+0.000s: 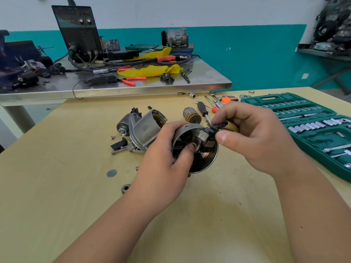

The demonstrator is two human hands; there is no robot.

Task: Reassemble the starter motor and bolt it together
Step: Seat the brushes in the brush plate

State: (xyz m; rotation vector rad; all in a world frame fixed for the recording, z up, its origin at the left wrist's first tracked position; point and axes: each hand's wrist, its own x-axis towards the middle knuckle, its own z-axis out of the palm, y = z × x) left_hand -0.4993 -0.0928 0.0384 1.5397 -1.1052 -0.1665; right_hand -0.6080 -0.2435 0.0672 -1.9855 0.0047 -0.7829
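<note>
Held the round motor case (pixel 190 128) above the middle of the surface (pixel 76 177) in the left hand (pixel 161 168), fingers wrapped round its wall and thumb tucked into its open end, while pinching the black brush holder (pixel 206 136) at the case's right rim with the right hand (pixel 256 141). Judged barely begun: armature (pixel 191 115) lying bare just beyond, nose housing (pixel 144 128) with its solenoid on its side to the left, small gear (pixel 125 187), long bolts (pixel 118 150) and screws (pixel 112 137) loose nearby. Left to do, seemingly: seating the brushes, fitting the armature, closing up, bolting through.

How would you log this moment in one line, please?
left hand: holds casing | right hand: pinches brush holder at casing rim | armature: on table
</note>
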